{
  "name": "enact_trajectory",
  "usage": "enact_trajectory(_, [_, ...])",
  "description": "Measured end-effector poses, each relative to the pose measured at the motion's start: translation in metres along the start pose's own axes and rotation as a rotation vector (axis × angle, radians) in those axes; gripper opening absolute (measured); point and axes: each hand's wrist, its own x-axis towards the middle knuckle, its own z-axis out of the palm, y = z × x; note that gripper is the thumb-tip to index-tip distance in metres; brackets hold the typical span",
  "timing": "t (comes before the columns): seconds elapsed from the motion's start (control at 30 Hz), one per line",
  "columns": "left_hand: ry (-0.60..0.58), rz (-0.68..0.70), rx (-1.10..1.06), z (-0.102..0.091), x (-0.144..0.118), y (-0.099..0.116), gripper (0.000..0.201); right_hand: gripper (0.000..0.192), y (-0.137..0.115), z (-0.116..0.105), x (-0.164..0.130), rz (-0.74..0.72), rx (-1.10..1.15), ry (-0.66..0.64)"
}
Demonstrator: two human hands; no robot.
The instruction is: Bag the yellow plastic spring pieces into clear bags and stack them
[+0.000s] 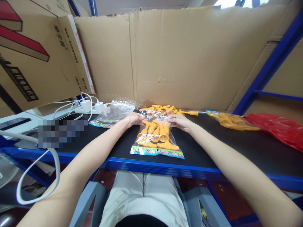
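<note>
A clear plastic bag (155, 137) of orange plastic pieces lies in front of me on the black tabletop, its colourful printed header toward me. My left hand (135, 119) grips the bag's far left corner, fingers closed on the film. At the far right corner, my right hand (178, 121) pinches the same bag between thumb and fingers. Inside, several horn-like orange pieces lie side by side, with flatter ones near the header. Just beyond the bag sits a loose pile of orange pieces (163, 108), partly hidden behind it.
Flat clear bags (115, 112) lie left of my left hand, near a white power strip (92, 107) with cables. At right rest another filled bag (230, 120) and a red plastic bag (276, 127). Cardboard (180, 60) walls the back; a blue frame edge (161, 167) runs along the front.
</note>
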Motion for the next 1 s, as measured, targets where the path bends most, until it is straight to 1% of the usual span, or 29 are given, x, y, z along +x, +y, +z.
enact_trajectory(0.1, [0.018, -0.009, -0.003, -0.002, 0.002, 0.003, 0.012, 0.009, -0.001, -0.002, 0.002, -0.013, 0.005, 0.01])
enact_trajectory(0.23, [-0.031, 0.037, -0.009, -0.006, 0.002, 0.005, 0.02, 0.017, 0.003, -0.007, 0.006, -0.09, 0.038, -0.064])
enact_trajectory(0.3, [-0.056, 0.081, 0.008, -0.009, 0.003, 0.004, 0.019, 0.016, 0.006, -0.01, 0.009, -0.134, 0.049, -0.089])
enact_trajectory(0.4, [-0.062, 0.159, 0.066, -0.012, 0.003, 0.004, 0.014, 0.012, 0.011, -0.013, 0.013, -0.162, 0.049, -0.08])
enact_trajectory(0.5, [-0.024, 0.191, 0.136, -0.01, 0.003, 0.005, 0.013, 0.011, 0.012, -0.013, 0.015, -0.182, 0.046, -0.071])
enact_trajectory(0.67, [0.05, 0.224, 0.229, -0.003, 0.004, 0.004, 0.02, 0.012, 0.012, -0.009, 0.015, -0.235, -0.021, -0.049])
enact_trajectory(0.77, [0.051, 0.302, 0.332, -0.003, 0.006, 0.001, 0.024, 0.014, 0.012, -0.009, 0.015, -0.286, -0.132, -0.058])
enact_trajectory(0.83, [0.045, 0.366, 0.438, -0.005, 0.008, 0.0, 0.026, 0.016, 0.011, -0.01, 0.015, -0.349, -0.299, -0.056])
enact_trajectory(0.93, [0.047, 0.485, 0.666, -0.008, 0.01, -0.001, 0.028, 0.019, 0.01, -0.012, 0.016, -0.452, -0.56, -0.076])
enact_trajectory(1.0, [0.07, 0.576, 0.847, -0.009, 0.009, 0.0, 0.029, 0.02, 0.01, -0.014, 0.018, -0.484, -0.651, -0.099])
